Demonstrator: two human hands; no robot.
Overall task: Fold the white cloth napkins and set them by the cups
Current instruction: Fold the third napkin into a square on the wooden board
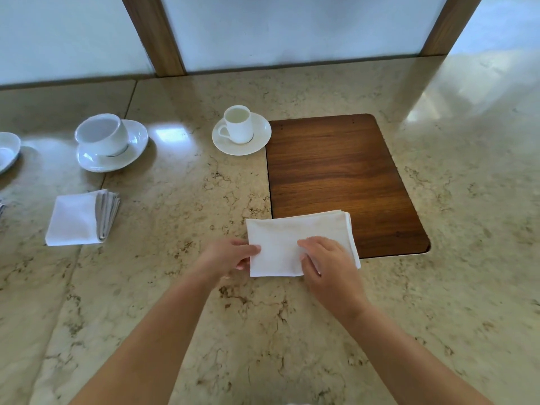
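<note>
A white cloth napkin point(295, 235), folded into a rectangle, lies flat on the marble table, its right end over the wooden panel. My left hand point(228, 255) pinches its near left edge. My right hand point(327, 258) presses down on its near right part, fingers curled on the cloth. A second white napkin point(76, 219), folded with its layers showing on the right, lies at the left, in front of a wide white cup point(102, 135) on its saucer. A small white cup point(238, 124) on a saucer point(260, 141) stands behind the napkin I hold.
A dark wooden panel point(339, 171) is set into the marble table point(175, 302) at the right. A white dish point(7, 150) shows at the far left edge. Frosted panes with wooden posts point(155, 36) run along the table's far side.
</note>
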